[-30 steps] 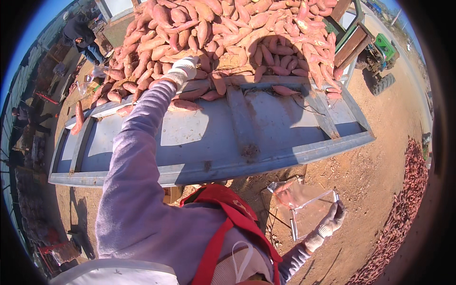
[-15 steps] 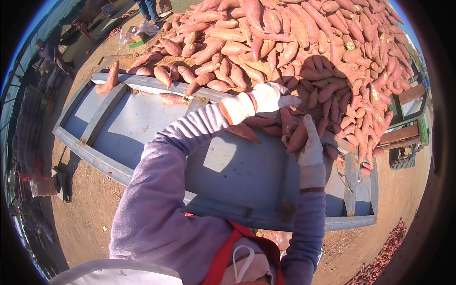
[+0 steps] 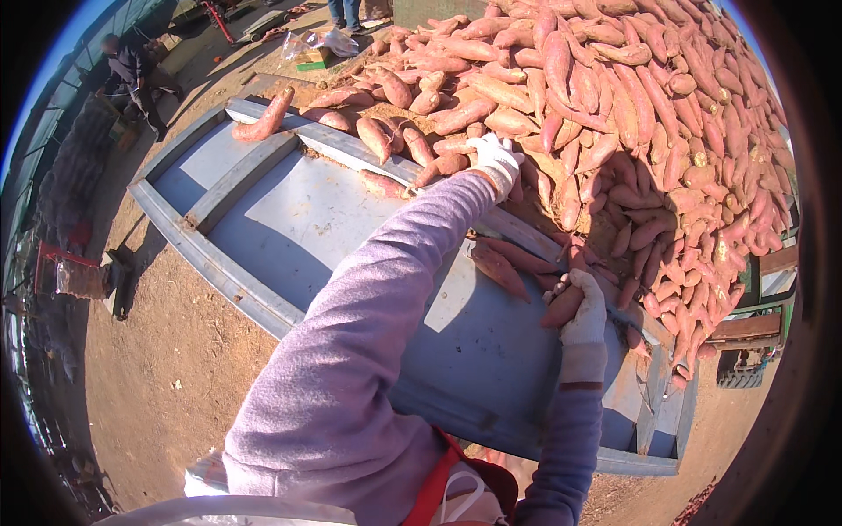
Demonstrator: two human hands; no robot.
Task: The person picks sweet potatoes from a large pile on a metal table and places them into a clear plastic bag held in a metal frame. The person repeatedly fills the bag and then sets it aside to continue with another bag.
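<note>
My left hand [image 3: 497, 164], in a white glove, reaches onto the near edge of a big heap of reddish sweet potatoes [image 3: 614, 114]. Its fingers look apart over the roots, though their tips are partly hidden. Lower right, my gloved right hand [image 3: 589, 309] is closed round a sweet potato [image 3: 562, 307] above a grey metal panel [image 3: 474, 351]. Several more roots lie beside that hand, among them a long sweet potato [image 3: 498, 270] on the panel.
A lone sweet potato [image 3: 265, 118] rests on the panel's far left frame. Beyond it are a green box [image 3: 311, 60] with plastic bags and a person [image 3: 136, 79] at far left. A vehicle part with a wheel [image 3: 741, 375] stands at right.
My left hand has moved away from my right hand, farther out onto the heap. My right hand keeps its sweet potato. The whole view has shifted and turned.
</note>
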